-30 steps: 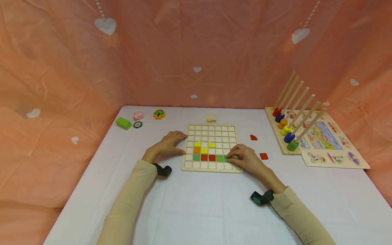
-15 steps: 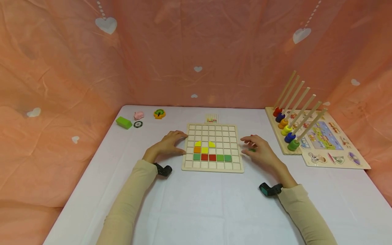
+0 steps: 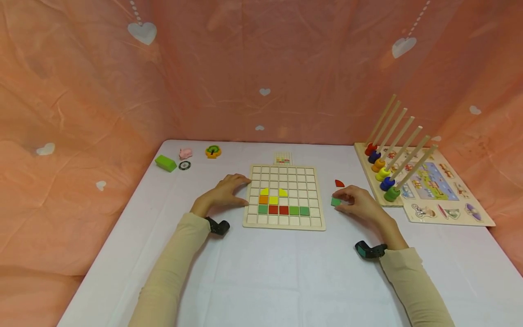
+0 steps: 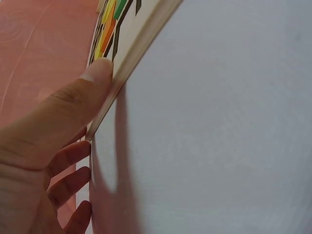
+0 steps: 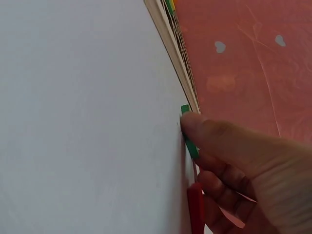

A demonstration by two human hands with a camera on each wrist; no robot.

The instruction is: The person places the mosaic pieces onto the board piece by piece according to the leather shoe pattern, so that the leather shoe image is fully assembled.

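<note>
A wooden grid board (image 3: 305, 179) lies in the middle of the table, with green, red, orange and yellow tiles set in some cells. At its left edge rests my left hand (image 3: 224, 190); in the left wrist view the thumb (image 4: 95, 80) touches the board's side, with the fingers extended below. Right of the board, my right hand (image 3: 360, 203) pinches a green square tile (image 3: 335, 201) by its edges, low over the cloth. The right wrist view shows its thumb on the green tile (image 5: 190, 146). A red tile (image 5: 196, 207) lies by the curled fingers, hidden by the hand in the head view.
Above the right hand is a red quarter-round tile (image 3: 339, 183). A pattern card (image 3: 283, 158) lies behind the board. At right stand a peg stacker (image 3: 380, 175) and a picture puzzle (image 3: 433, 213). A green block (image 3: 165, 163), pink pig (image 3: 185, 153) and toy tree (image 3: 213, 151) sit back left.
My right hand has left the green tile in the board's row, moved right off the board and closed its fingertips on another green tile. The left hand has stayed put.
</note>
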